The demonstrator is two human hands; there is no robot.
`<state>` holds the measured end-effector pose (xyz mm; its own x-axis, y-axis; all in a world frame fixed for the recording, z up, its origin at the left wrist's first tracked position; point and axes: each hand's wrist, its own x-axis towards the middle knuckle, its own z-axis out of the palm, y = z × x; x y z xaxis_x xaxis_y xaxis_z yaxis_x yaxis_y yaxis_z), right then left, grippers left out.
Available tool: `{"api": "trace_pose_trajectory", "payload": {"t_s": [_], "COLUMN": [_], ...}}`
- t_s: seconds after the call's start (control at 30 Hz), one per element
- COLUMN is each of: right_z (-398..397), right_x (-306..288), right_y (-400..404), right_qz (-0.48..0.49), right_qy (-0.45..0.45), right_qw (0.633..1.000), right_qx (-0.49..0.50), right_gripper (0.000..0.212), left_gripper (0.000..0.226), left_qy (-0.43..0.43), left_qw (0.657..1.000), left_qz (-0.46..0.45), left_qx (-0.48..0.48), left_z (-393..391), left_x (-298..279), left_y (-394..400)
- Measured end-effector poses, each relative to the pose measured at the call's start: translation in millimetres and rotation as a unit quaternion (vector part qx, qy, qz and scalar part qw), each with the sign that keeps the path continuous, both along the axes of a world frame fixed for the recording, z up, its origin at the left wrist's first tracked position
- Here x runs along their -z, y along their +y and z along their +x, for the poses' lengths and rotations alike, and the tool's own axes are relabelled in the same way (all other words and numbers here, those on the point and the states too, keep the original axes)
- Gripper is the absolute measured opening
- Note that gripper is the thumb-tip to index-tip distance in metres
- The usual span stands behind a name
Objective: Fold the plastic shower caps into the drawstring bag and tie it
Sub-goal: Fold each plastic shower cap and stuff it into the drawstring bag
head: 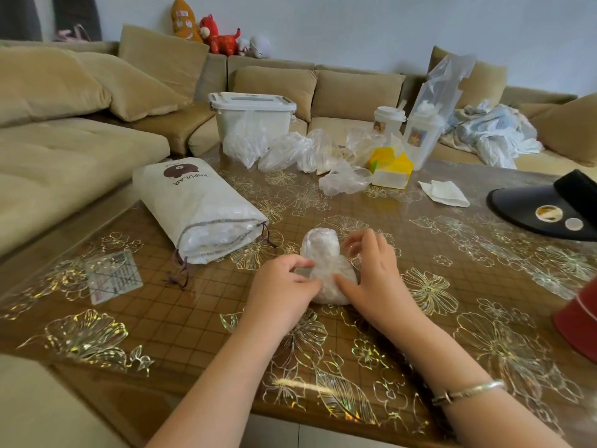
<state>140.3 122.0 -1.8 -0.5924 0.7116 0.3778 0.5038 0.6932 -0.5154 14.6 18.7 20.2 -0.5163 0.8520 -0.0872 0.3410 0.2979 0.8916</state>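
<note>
Lidded bin (252, 114), cups (389, 119), tissue box (392, 171)

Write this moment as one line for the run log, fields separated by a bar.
stage: folding | left hand: pinches shower cap | right hand: on shower cap | drawstring bag: open, lying left of hands
</note>
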Motion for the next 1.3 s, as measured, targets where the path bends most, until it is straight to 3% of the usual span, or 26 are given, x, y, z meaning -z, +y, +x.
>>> {"api": "trace_pose_trajectory", "payload": {"t_s": [0.07,0.2,0.37,0.47,0.53,0.63,0.8,0.9,0.97,1.07,1.2,1.3], "right_z": [-2,-1,12,16,15,12,20,26,26,22,11,5], "right_x": [0,2,-7,-10,-8,-8,-17,-24,-27,-26,-17,-11], "right_y": [1,3,0,-4,-5,-7,-14,-20,-22,-22,-19,-16], "right_qz": [0.049,0.06,0.021,0.007,0.022,0.026,-0.05,-0.171,-0.226,-0.224,-0.231,-0.158], "right_qy": [-0.018,-0.044,-0.117,-0.153,-0.144,-0.097,-0.061,0.002,0.048,0.06,0.043,-0.003], "right_qw": [0.998,0.996,0.988,0.982,0.984,0.99,0.993,0.982,0.971,0.973,0.971,0.983], "right_qx": [-0.015,-0.052,-0.099,-0.108,-0.101,-0.095,-0.093,-0.082,-0.058,-0.008,0.049,0.092], "right_gripper": [0.032,0.01,0.047,0.057,0.049,0.02,0.012,0.024,0.023,0.014,0.012,0.013], "left_gripper": [0.031,0.03,0.028,0.027,0.023,0.011,0.053,0.025,0.025,0.032,0.022,0.025], "left_qy": [0.006,0.017,-0.045,-0.068,-0.078,-0.084,0.037,0.011,0.011,0.05,0.119,0.193], "left_qw": [1.0,1.0,0.998,0.996,0.996,0.996,0.998,0.999,1.0,0.998,0.988,0.978], "left_qz": [-0.001,-0.001,-0.005,-0.007,-0.002,0.025,0.02,0.011,0.016,0.008,0.052,0.024], "left_qx": [-0.012,-0.024,-0.039,-0.049,-0.039,-0.003,0.046,0.036,0.012,-0.032,-0.085,-0.082], "left_z": [0,-1,-7,-10,-10,-8,-9,-9,-9,-9,-2,0], "left_x": [0,3,-4,-10,-12,-14,-15,-13,-11,-3,0,2], "left_y": [2,3,2,0,-2,-6,-13,-15,-16,-12,-7,-6]}}
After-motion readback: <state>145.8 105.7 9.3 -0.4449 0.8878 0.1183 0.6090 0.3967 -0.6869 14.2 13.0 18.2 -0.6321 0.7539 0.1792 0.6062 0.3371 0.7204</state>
